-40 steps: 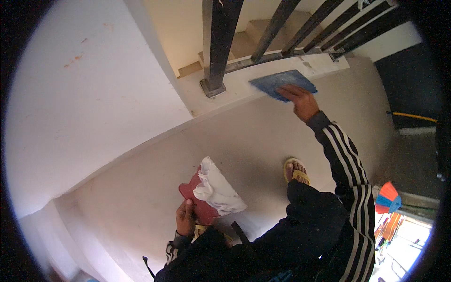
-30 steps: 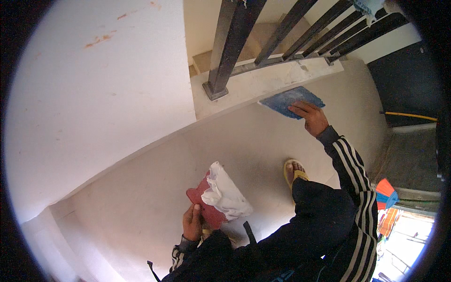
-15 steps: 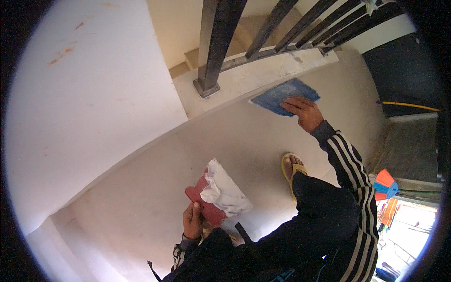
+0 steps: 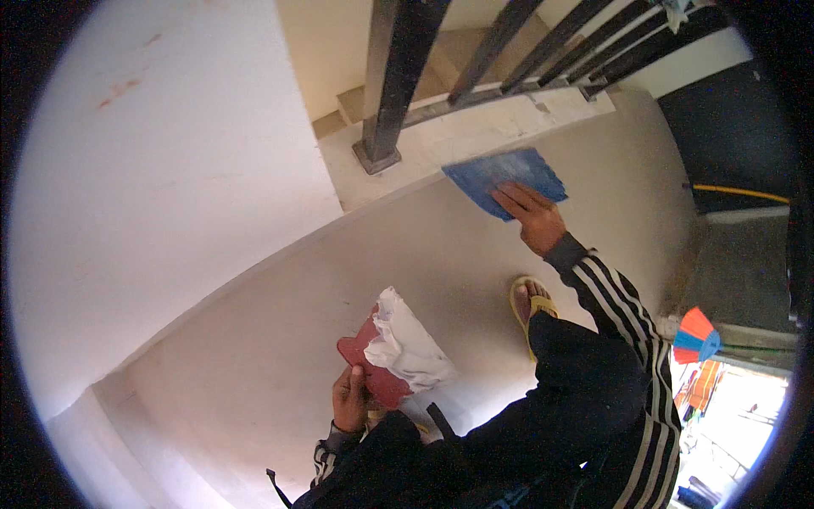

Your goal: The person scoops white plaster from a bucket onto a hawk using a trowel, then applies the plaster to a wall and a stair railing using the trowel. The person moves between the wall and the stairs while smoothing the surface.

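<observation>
My left hand (image 4: 348, 400) is closed on the edge of a red putty spreader (image 4: 386, 387), thumb on top. A thick heap of white putty (image 4: 407, 343) covers the spreader's far right side. Farther up and to the right, my right hand (image 4: 536, 219) grips a blue putty spreader (image 4: 509, 174), its fingers laid along the blade. The blade's far edge lies at the ledge (image 4: 475, 146) below the dark railing; whether it touches cannot be made out. Part of the blue blade is hidden under my fingers.
Dark metal railing posts (image 4: 392, 85) rise from the ledge. A white wall (image 4: 170, 170) fills the left. My sandalled foot (image 4: 530, 299) stands on the pale floor (image 4: 280, 314). At right are a dark panel (image 4: 721, 136), a yellow cable (image 4: 738, 192) and a red-and-blue fan-shaped object (image 4: 697, 336).
My right hand and the blue spreader have moved left along the ledge, and the blade has turned a little. My left hand with the red spreader has stayed nearly still.
</observation>
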`<state>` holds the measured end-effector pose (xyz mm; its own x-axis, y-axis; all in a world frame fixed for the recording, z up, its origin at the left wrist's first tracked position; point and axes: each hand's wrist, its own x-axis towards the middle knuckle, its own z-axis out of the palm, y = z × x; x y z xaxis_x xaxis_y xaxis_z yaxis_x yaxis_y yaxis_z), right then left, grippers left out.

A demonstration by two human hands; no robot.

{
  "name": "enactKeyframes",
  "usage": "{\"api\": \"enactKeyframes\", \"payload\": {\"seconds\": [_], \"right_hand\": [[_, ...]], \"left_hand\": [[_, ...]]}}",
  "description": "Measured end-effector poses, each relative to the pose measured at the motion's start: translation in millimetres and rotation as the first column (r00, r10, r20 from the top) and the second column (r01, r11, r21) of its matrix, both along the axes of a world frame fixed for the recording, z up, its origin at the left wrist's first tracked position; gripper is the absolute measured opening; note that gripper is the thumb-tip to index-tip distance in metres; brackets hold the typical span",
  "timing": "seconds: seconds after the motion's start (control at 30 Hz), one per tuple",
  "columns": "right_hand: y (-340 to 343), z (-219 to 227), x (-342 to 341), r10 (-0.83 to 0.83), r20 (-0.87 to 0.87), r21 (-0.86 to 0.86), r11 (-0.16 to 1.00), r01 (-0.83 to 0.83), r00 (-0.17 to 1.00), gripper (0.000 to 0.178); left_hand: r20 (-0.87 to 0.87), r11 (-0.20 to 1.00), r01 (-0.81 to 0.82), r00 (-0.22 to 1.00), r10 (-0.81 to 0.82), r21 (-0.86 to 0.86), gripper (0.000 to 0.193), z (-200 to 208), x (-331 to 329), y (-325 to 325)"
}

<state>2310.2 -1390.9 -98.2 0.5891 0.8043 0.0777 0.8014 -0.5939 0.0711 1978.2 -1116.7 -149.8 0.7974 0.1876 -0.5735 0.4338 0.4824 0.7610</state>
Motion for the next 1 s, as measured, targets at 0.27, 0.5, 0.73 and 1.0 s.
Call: {"api": "enactKeyframes", "payload": {"seconds": [0.27,0.5,0.73,1.0], "right_hand": [[69,12,6,0.101,0.028,0.057,0.993,-0.102,0.995,0.06],[31,-5,9,0.219,0.028,-0.067,0.974,-0.217,0.975,0.058],[45,9,4,0.144,0.086,0.009,0.989,-0.145,0.986,0.061],[15,15,-6,0.144,-0.03,-0.053,0.988,-0.145,0.989,0.06]], "left_hand": [[0.01,1.0,0.007,1.0,-0.007,-0.013,0.04,-11,-3,-3],[0.02,0.995,0.027,0.999,-0.029,0.095,0.037,-21,-6,-3],[0.024,0.999,0.002,1.0,-0.003,0.039,0.035,-8,0,-6],[0.044,0.998,-0.004,0.999,0.001,0.06,0.035,-16,-4,-4]]}}
